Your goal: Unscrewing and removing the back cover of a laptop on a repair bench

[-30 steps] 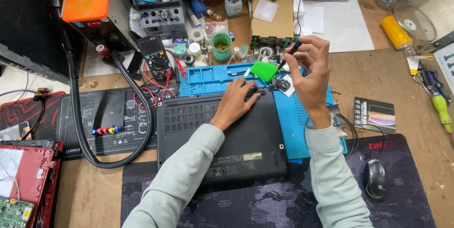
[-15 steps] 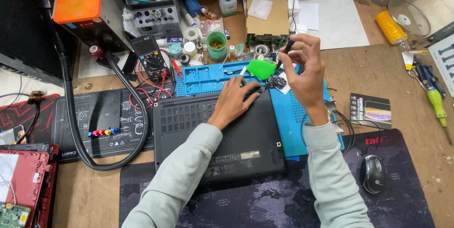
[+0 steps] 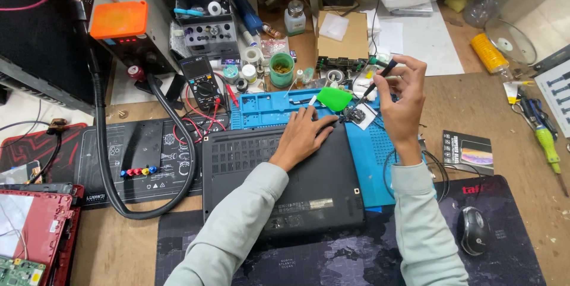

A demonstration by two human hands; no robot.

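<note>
A black laptop (image 3: 279,179) lies bottom side up on a blue work mat (image 3: 374,161). My left hand (image 3: 303,137) rests flat on its far edge, fingers spread towards the right corner. My right hand (image 3: 404,99) is raised above the mat and pinches a thin black screwdriver (image 3: 375,81), whose tip points down at a small dark part (image 3: 358,115) by the laptop's far right corner. A green pick-shaped piece (image 3: 334,98) lies just left of that part.
A multimeter (image 3: 202,84) with red leads, a power supply with an orange top (image 3: 119,22), small bottles and tape rolls crowd the back. A black mouse (image 3: 473,231) sits at right, a green-handled screwdriver (image 3: 545,143) far right, a red laptop shell (image 3: 35,232) at left.
My right hand with the screwdriver has turned slightly and kept near the same corner. My left hand stays on the laptop. The camera view has drifted a little.
</note>
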